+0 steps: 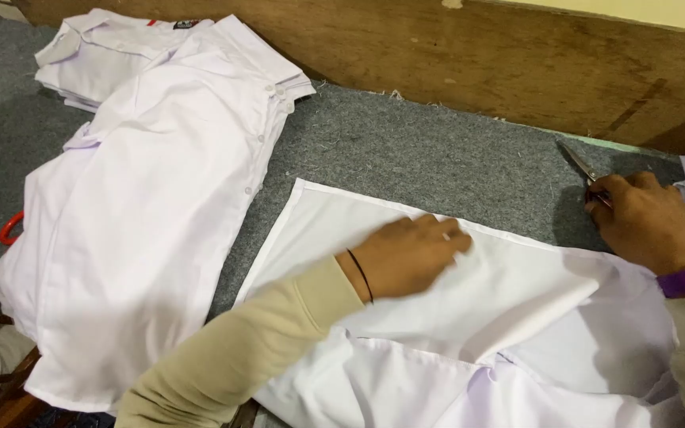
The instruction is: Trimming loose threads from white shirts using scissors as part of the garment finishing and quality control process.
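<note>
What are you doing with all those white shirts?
A person is working on a white shirt spread over a grey felt table. The left hand lies flat on the cloth, pressing it smooth. The right hand rests at the shirt's far edge and grips a pair of scissors, blades pointing away. To the left, a pile of white shirts lies beside it, with more folded behind.
</note>
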